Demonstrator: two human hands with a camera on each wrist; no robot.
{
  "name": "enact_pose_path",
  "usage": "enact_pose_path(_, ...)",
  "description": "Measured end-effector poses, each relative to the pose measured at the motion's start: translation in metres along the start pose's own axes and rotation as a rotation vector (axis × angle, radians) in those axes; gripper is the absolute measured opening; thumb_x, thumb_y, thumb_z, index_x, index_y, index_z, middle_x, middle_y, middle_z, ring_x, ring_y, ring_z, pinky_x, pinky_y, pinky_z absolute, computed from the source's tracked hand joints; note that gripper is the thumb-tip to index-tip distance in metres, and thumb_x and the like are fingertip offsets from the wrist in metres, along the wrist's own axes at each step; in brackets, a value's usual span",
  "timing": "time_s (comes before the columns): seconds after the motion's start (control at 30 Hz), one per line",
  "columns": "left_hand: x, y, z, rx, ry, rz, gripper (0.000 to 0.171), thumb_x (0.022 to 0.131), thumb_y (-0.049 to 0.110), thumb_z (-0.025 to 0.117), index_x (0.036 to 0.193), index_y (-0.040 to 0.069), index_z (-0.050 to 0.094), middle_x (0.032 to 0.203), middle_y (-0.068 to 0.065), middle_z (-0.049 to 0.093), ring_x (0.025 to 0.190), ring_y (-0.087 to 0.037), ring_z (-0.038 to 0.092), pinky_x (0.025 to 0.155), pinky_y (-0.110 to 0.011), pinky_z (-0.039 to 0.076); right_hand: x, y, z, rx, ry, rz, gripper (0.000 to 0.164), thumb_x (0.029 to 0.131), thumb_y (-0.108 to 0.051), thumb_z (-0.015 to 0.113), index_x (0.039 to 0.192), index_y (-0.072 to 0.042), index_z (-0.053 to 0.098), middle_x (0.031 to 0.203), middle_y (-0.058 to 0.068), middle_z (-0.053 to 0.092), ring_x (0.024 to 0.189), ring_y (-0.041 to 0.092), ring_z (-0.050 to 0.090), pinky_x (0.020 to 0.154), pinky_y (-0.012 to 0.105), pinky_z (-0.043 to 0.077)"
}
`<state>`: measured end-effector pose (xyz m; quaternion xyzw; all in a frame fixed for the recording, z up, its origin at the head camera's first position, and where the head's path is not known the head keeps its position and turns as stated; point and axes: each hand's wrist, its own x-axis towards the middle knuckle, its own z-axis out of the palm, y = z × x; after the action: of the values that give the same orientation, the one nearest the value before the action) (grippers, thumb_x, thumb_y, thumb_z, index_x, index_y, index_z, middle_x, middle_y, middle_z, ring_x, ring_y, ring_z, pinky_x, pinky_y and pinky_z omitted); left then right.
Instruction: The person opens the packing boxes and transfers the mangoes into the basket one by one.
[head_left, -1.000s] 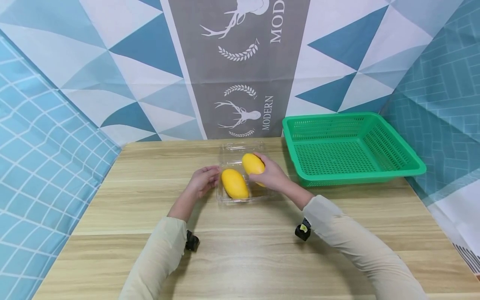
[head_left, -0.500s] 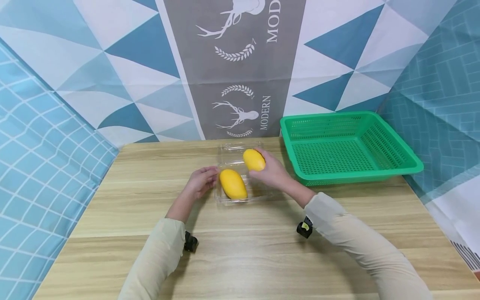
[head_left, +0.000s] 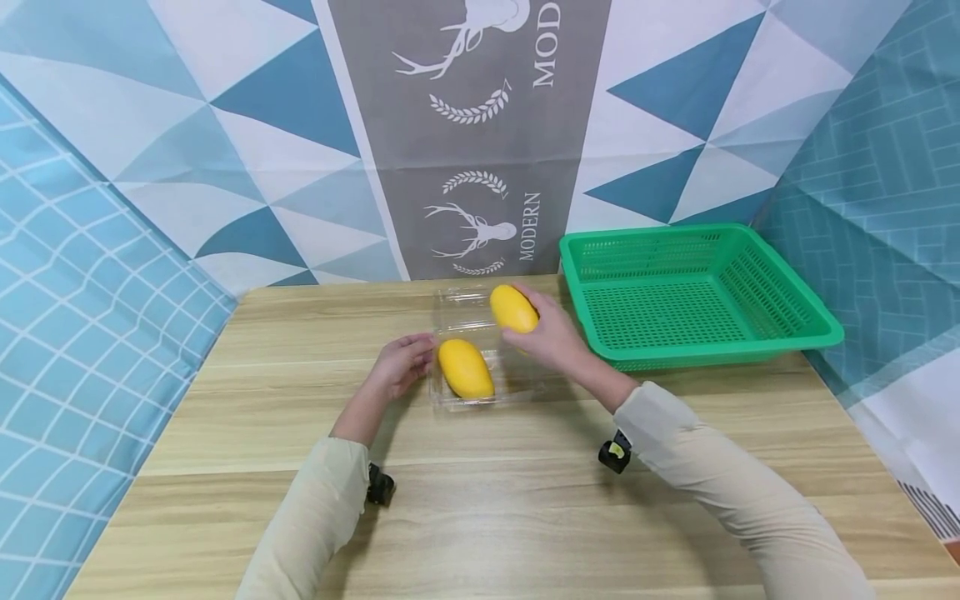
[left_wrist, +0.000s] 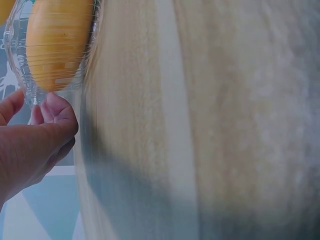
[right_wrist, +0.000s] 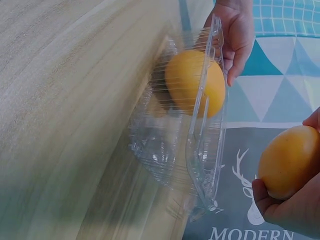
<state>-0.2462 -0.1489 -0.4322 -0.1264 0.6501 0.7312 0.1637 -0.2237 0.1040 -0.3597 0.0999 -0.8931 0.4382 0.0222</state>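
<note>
My right hand (head_left: 557, 340) grips a yellow mango (head_left: 513, 307), raised above the right part of a clear plastic clamshell box (right_wrist: 159, 146). In the right wrist view, fingers and thumb curl round that mango at the right edge. A second mango (head_left: 466, 369) lies in the box's left half; the right half holds nothing. At the box's left side, my left hand (head_left: 402, 367) holds its edge with thumb and bent fingertips, as the left wrist view shows close up. The box's lid (head_left: 463, 308) stands open toward the wall.
A green plastic basket (head_left: 703, 342) with nothing in it stands at the back right of the wooden table (head_left: 480, 500). Patterned cloth walls (head_left: 480, 133) enclose the back and sides.
The mango in my right hand has risen out of the box, moving up and slightly right. My left hand keeps its place at the box's edge, and the other mango has stayed put.
</note>
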Motion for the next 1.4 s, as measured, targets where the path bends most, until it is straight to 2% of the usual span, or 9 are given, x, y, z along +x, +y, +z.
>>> enact_pose_path(0.33,-0.001,0.000,-0.002,-0.002,-0.010,0.007,0.046,0.093,0.014,0.056,0.133,-0.004,0.041,0.082,0.004,0.058,0.073,-0.006,0.054,0.065,-0.016,0.049,-0.001,0.000,-0.011,0.004,0.051,0.002,0.075,0.076,-0.026,0.069,0.143,-0.019,0.037,0.132,0.013,0.047,0.097,0.026,0.049,0.073,0.034,0.048)
enact_pose_path(0.77,0.000,-0.001,-0.003,-0.008,-0.014,0.006,0.046,0.094,0.013,0.055,0.134,-0.005,0.040,0.082,0.004,0.057,0.072,-0.006,0.054,0.064,-0.015,0.049,0.001,0.006,-0.029,-0.025,0.064,0.004,0.077,0.075,-0.024,0.068,0.145,-0.018,0.034,0.134,0.016,0.044,0.096,0.027,0.048,0.071,0.034,0.049)
enact_pose_path(0.97,0.000,0.000,-0.002,-0.002,-0.016,0.012,0.047,0.094,0.013,0.055,0.135,-0.005,0.040,0.081,0.005,0.058,0.072,-0.005,0.054,0.064,-0.015,0.048,0.002,0.011,-0.036,-0.055,0.090,-0.004,0.077,0.075,-0.024,0.068,0.145,-0.016,0.035,0.136,0.016,0.042,0.098,0.028,0.047,0.072,0.035,0.048)
enact_pose_path(1.2,0.000,0.000,-0.002,-0.003,-0.011,0.005,0.046,0.094,0.012,0.054,0.134,-0.005,0.040,0.080,0.005,0.057,0.071,-0.005,0.053,0.063,-0.015,0.049,0.002,0.017,-0.045,-0.082,0.102,0.003,0.078,0.075,-0.024,0.067,0.145,-0.016,0.034,0.131,0.016,0.044,0.097,0.028,0.046,0.071,0.035,0.045)
enact_pose_path(1.4,0.000,0.000,-0.002,0.000,-0.022,0.012,0.046,0.095,0.011,0.053,0.134,-0.006,0.039,0.080,0.005,0.057,0.071,-0.005,0.053,0.063,-0.015,0.049,0.003,0.022,-0.051,-0.121,0.116,0.004,0.077,0.076,-0.024,0.066,0.145,-0.017,0.033,0.135,0.017,0.042,0.102,0.029,0.046,0.071,0.037,0.046)
